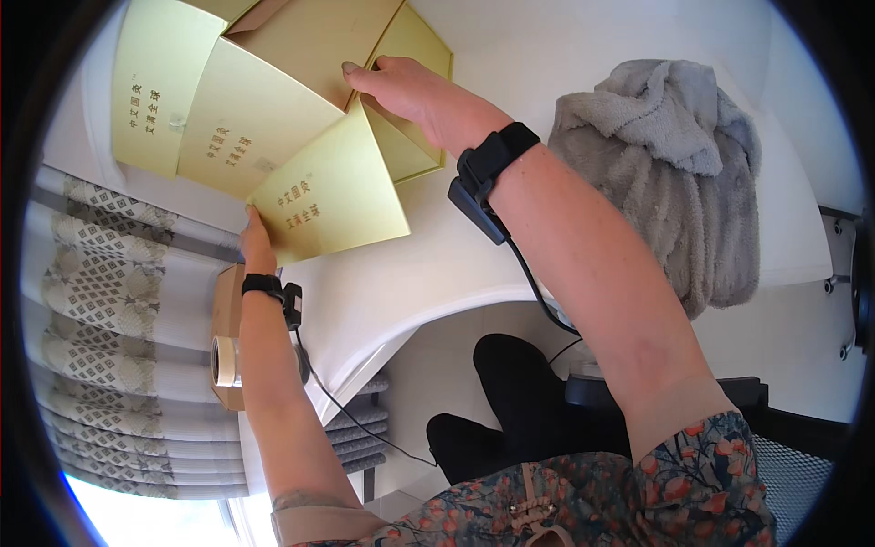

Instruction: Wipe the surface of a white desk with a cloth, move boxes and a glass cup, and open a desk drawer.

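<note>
Several gold cardboard boxes (225, 130) bearing brown printed writing stand side by side on the white table at the upper left. The nearest gold box (335, 198) is tilted, with a wide panel facing me. My left hand (258, 239) grips this box at its lower left edge; most of the fingers are hidden behind it. My right hand (410, 92) reaches over its far side, thumb against the brown-gold face of the neighbouring box (321, 48). The right fingers go down out of sight between panels. Both wrists carry black straps with small cabled devices.
A crumpled grey plush cloth (656, 178) lies on the right of the white table (383, 273), whose front edge curves inward. Beyond my left forearm are a lidded jar (224, 361) and a brown cardboard box (227, 294). A patterned curtain (116, 328) hangs at the left.
</note>
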A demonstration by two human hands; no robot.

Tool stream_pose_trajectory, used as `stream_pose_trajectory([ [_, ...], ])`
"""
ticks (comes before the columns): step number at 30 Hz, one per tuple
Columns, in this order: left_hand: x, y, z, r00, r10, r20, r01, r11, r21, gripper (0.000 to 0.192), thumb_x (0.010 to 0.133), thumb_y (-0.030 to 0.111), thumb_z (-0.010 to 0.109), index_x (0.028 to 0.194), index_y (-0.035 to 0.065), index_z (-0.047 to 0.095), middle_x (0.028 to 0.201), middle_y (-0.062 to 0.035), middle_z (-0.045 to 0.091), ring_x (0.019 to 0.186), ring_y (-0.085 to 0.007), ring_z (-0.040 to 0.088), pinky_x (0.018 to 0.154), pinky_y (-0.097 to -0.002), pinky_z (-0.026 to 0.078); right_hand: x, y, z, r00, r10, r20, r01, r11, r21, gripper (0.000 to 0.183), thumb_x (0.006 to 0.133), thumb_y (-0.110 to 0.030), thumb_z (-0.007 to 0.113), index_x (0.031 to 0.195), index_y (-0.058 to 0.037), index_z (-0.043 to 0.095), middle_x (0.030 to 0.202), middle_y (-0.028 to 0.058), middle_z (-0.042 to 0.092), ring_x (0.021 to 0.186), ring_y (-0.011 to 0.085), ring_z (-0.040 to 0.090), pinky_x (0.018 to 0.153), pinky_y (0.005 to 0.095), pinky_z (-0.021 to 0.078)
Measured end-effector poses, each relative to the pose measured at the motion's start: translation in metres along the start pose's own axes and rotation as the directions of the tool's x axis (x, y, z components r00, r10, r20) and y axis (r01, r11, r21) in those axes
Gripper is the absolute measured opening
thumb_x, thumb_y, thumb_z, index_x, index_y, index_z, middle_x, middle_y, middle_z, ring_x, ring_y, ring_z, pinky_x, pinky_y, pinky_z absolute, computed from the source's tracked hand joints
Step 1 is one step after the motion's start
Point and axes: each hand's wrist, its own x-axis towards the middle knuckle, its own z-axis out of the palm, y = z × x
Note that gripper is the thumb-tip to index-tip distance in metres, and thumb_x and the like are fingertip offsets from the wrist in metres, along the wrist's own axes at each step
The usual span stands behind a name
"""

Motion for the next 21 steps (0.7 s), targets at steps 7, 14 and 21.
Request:
stream_pose_trajectory([
  [7,0.014,-0.006,-0.098,0.957,-0.239,0.166,0.271,0.941,-0.204,0.042,0.085,0.042,0.062,0.108,0.0068,0.058,0.098,-0.0127,0.062,0.082,-0.0225,0.061,0.06,-0.0402,0.047,-0.008,-0.005,-0.009,0.986,-0.07,0.153,0.064,0.997,0.039,0.057,0.085,-0.039,0.059,0.125,0.0012,0.051,0.131,0.0157,0.049,0.125,0.0278,0.04,0.102,0.0402,0.0297],
  [14,0.013,0.043,-0.144,0.948,-0.259,0.186,0.267,0.963,-0.023,0.044,0.08,0.045,0.068,0.11,0.0155,0.057,0.089,-0.0096,0.06,0.071,-0.0208,0.061,0.051,-0.0284,0.04,-0.003,-0.005,-0.007,0.992,-0.046,0.119,0.045,0.999,0.011,0.052,0.085,-0.036,0.061,0.12,0.002,0.054,0.127,0.0148,0.052,0.119,0.0283,0.043,0.1,0.0379,0.0312],
  [21,0.006,0.039,-0.144,0.961,-0.198,0.194,0.225,0.966,-0.129,0.049,0.077,0.043,0.071,0.112,0.0127,0.057,0.094,-0.0091,0.056,0.078,-0.0228,0.058,0.054,-0.0264,0.042,0.001,-0.006,-0.009,0.992,-0.084,0.099,0.082,0.996,0.029,0.052,0.085,-0.034,0.061,0.122,0.0017,0.053,0.129,0.0149,0.051,0.121,0.0301,0.041,0.1,0.0384,0.0317],
])
